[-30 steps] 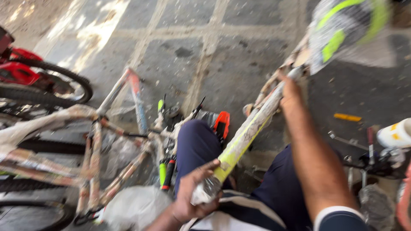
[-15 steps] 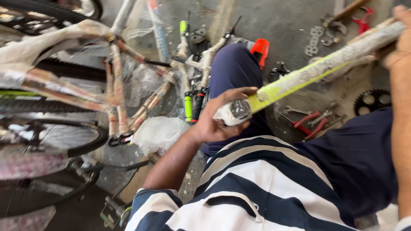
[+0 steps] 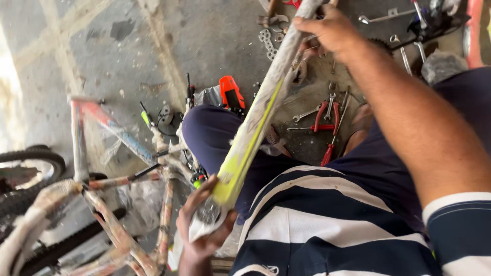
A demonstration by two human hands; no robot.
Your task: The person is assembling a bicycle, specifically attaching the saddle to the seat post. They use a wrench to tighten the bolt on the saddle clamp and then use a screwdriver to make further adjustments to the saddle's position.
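Left hand (image 3: 202, 232) closed around lower end of paper-wrapped yellow bike tube (image 3: 255, 120); right hand (image 3: 330, 30) clamps its upper end, top cut off by frame edge. Tube runs diagonally over lap. Red pliers (image 3: 327, 115) on floor beyond, partly hidden.

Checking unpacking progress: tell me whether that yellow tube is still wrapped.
Partly wrapped: paper covers the yellow tube's upper length; bare yellow shows near the left hand.

Bare stone floor (image 3: 128, 46) lay open toward the upper left. To the left, a paper-wrapped bicycle frame (image 3: 123, 179) blocked passage. Ahead, red-handled pliers (image 3: 327, 115), wrenches (image 3: 307, 113) and an orange tool (image 3: 231, 93) cluttered the ground.
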